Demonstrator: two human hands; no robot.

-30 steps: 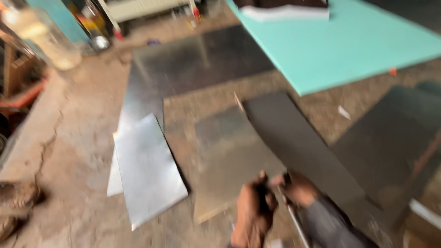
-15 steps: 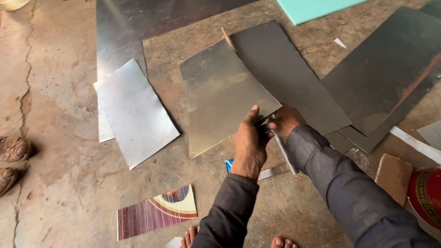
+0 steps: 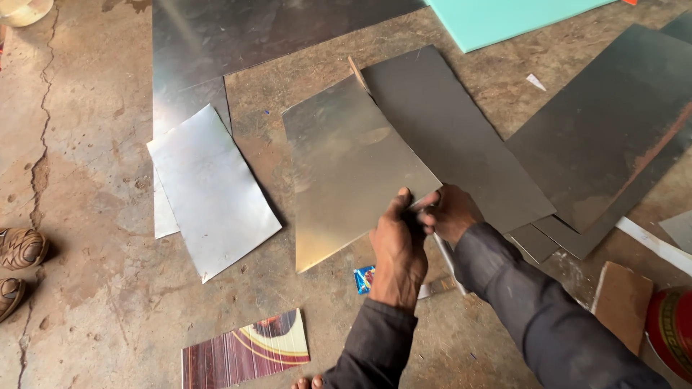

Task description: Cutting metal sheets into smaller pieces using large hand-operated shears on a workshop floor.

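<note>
A shiny metal sheet lies on the concrete floor, its far right edge over a dark grey sheet. My left hand pinches the shiny sheet's near right corner, thumb on top. My right hand closes on the same corner from the right, touching my left hand's fingers. What sits between my right fingers is hidden. A pale narrow strip pokes out under my wrists.
Two light metal sheets lie stacked at left below a large sheet. Dark sheets overlap at right, a turquoise board beyond. Nearby are a striped tile, blue wrapper, sandals, brown block and red tin.
The view has tilted down and steadied, so my hands sit higher in the picture. Both hands stay closed on the shiny sheet's corner; the sheets have not shifted.
</note>
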